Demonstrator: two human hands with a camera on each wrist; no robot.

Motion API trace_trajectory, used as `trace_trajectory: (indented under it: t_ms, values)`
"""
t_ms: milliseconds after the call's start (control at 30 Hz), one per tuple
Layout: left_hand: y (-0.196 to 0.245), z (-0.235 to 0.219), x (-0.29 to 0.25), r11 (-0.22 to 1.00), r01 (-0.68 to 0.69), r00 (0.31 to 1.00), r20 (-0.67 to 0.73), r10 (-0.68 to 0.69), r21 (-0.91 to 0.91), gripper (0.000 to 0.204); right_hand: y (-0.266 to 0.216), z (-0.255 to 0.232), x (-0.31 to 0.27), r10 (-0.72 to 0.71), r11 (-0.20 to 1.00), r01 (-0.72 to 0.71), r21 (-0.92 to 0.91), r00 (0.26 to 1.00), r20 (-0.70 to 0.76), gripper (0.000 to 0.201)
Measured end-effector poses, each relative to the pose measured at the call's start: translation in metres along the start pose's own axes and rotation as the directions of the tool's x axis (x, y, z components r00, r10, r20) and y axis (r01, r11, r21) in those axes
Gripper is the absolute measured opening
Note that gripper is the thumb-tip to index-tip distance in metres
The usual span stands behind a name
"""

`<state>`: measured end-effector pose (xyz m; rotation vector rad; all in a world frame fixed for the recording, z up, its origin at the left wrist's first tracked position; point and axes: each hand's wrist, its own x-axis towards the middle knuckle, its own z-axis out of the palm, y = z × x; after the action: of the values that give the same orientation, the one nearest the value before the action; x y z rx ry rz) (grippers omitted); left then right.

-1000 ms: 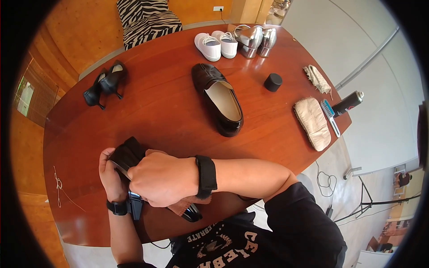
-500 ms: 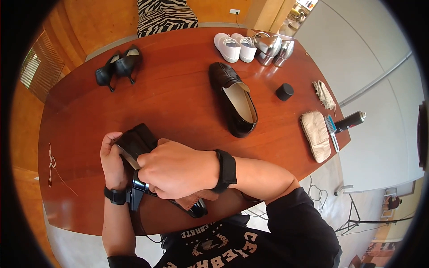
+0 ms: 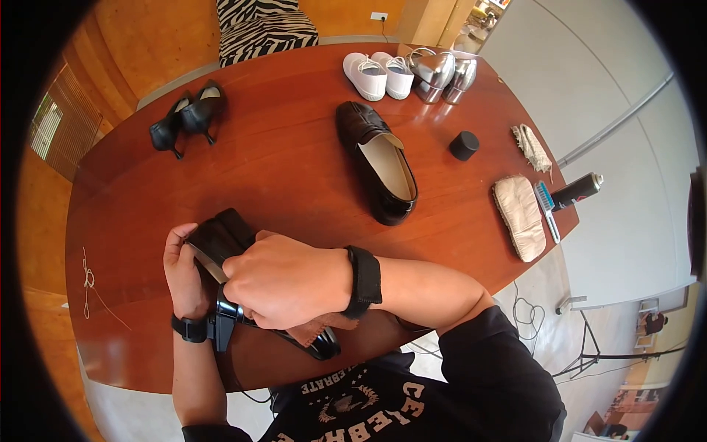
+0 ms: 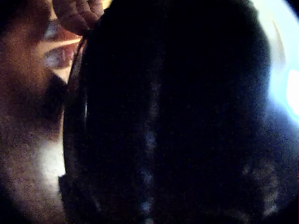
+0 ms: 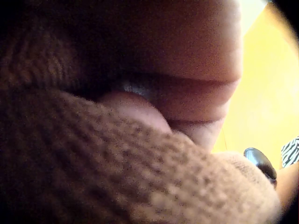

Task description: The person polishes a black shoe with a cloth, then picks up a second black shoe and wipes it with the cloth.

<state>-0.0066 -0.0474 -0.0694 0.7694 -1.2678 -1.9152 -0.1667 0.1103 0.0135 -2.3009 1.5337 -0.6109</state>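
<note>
My left hand (image 3: 189, 280) grips one end of a black leather loafer (image 3: 222, 232), held at a slant over the near left part of the table. The fingers (image 4: 77, 14) wrap its edge in the left wrist view, where the dark shoe fills most of the picture. Across the middle of that shoe lies my right hand (image 3: 291, 280), fingers curled round a brown cloth (image 3: 318, 329). In the right wrist view the bunched cloth (image 5: 140, 172) looks fuzzy, with a fingertip pressed on it. The hand and cloth hide the shoe's middle.
A matching loafer (image 3: 377, 166) stands mid-table. Black heels (image 3: 193, 114), white sneakers (image 3: 379, 77) and silver heels (image 3: 442, 77) sit farther back. At right are a black round container (image 3: 464, 146), beige pad (image 3: 520, 217), brush (image 3: 546, 210), spray can (image 3: 578, 193) and rag (image 3: 532, 149).
The head view has swung, so the table items sit in a different place in the picture. Over the shoe, the right hand with the cloth has shifted slightly; the left keeps its hold.
</note>
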Motion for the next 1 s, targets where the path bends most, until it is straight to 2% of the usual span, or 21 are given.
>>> trace_trajectory:
  t_ms: [200, 300, 400, 600, 700, 800, 900, 1000]
  values:
    - [-0.008, -0.016, 0.010, 0.999, -0.038, 0.998, 0.054, 0.036, 0.037, 0.026, -0.001, 0.000, 0.001, -0.013, 1.000, 0.013, 0.002, 1.000, -0.015, 0.012]
    - [-0.001, -0.001, 0.001, 1.000, -0.001, 1.000, -0.016, 0.001, 0.013, 0.026, 0.001, -0.001, 0.000, -0.010, 1.000, 0.010, 0.008, 1.000, -0.009, 0.012]
    - [-0.002, 0.004, -0.001, 0.998, -0.039, 0.999, -0.030, 0.040, 0.049, 0.026, 0.002, -0.001, 0.000, -0.008, 1.000, 0.008, 0.014, 1.000, -0.002, 0.013]
    - [-0.008, -0.008, 0.004, 0.993, -0.065, 0.998, 0.026, 0.063, 0.093, 0.027, 0.002, -0.002, 0.000, -0.006, 1.000, 0.006, 0.022, 1.000, 0.002, 0.013]
    - [-0.004, 0.008, -0.003, 0.990, -0.105, 0.994, -0.019, 0.108, 0.094, 0.030, 0.003, -0.006, -0.002, -0.003, 1.000, 0.002, 0.017, 1.000, 0.008, 0.013]
    - [-0.005, 0.002, -0.001, 0.995, -0.077, 0.997, 0.008, 0.076, 0.058, 0.032, 0.003, -0.006, -0.002, -0.010, 1.000, 0.010, 0.007, 1.000, 0.001, 0.013]
    - [-0.008, -0.006, 0.004, 0.989, -0.088, 0.996, 0.019, 0.086, 0.118, 0.032, 0.002, -0.005, -0.002, -0.021, 1.000, 0.021, -0.004, 1.000, -0.014, 0.012]
    - [-0.007, -0.005, 0.004, 0.995, -0.072, 0.997, -0.018, 0.073, 0.070, 0.030, 0.001, -0.005, -0.003, -0.025, 1.000, 0.025, -0.004, 0.999, -0.035, 0.012]
